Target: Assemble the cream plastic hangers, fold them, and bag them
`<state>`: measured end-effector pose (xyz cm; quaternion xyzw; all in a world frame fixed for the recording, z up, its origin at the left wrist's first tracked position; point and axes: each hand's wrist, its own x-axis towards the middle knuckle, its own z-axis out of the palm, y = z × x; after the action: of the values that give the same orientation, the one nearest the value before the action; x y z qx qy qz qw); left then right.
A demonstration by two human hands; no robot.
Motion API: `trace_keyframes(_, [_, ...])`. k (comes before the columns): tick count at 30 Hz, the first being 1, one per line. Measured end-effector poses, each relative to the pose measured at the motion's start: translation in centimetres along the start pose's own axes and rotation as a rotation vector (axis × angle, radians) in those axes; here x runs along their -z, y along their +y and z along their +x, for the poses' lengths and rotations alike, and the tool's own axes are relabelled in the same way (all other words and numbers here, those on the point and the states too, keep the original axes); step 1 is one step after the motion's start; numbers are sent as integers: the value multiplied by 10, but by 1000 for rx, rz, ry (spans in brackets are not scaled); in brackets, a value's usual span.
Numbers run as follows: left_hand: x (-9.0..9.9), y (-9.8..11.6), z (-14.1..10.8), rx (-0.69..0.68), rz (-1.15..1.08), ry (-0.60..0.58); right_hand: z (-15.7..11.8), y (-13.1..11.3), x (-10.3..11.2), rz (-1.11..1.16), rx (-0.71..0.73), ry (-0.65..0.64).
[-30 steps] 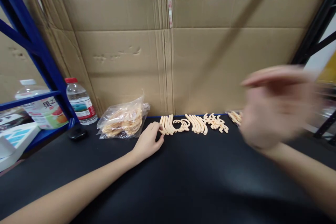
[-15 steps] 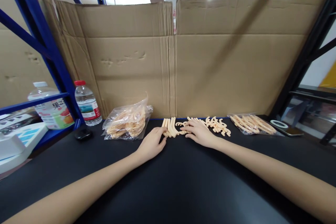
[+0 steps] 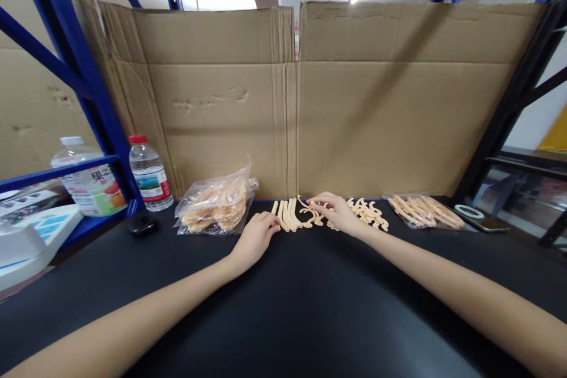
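My left hand is at the left end of a row of flat, pale beige strips. Its fingers are bent and drawn together on the lower end of the leftmost strip; the thumb is mostly hidden. My right hand pinches a thin, curved beige piece, whose free end points up and left. Below that piece, several hooked beige pieces lie on the black table. More beige pieces lie partly covered by my right hand.
A loose pile of curved pieces lies on the right, beside a clear bag of strips, a phone and a white ring. Leftward are a fuller plastic bag, a water bottle and a black mouse. Cardboard stands behind.
My right hand has risen slightly off the pieces and now pinches a curved one. My left hand's fingers have drawn closer together at the leftmost strip. The view has shifted slightly.
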<state>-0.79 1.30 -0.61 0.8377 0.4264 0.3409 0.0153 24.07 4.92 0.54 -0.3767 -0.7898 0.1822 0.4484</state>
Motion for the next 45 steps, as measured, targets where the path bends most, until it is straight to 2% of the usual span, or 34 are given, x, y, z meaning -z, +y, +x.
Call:
trace_keyframes(5, [6,4,-2,18,-39,93,-4,-22,8,261,-157,147])
trace_keyframes(9, [10,18,-5,-44,-131,154,-29,-38,17,470,-276,135])
trace_keyframes(12, [8,37,-10,-131,-326,89,-54,-45,22,579,-384,110])
trace_keyframes(16, [3,62,-17,-135,-535,-63,-75,-48,18,688,-518,161])
trace_keyframes(20, [1,70,-17,-107,-576,-179,-80,-49,8,756,-497,150])
trace_keyframes(24, [-1,66,-17,-73,-541,-211,-81,-50,2,791,-508,143])
trace_keyframes(29, [-4,66,-17,-87,-764,-274,-82,-49,2,804,-514,176])
trace_keyframes(32, [-5,67,-15,-43,-864,-307,-83,-47,2,806,-502,184])
trace_keyframes(36, [-5,64,-13,45,-952,-286,-84,-47,2,823,-502,209])
trace_keyframes(42, [-7,65,-13,102,-1061,-197,-84,-45,2,858,-497,226])
trace_keyframes(45, [-8,67,-12,148,-1056,-201,-84,-44,2,876,-496,236])
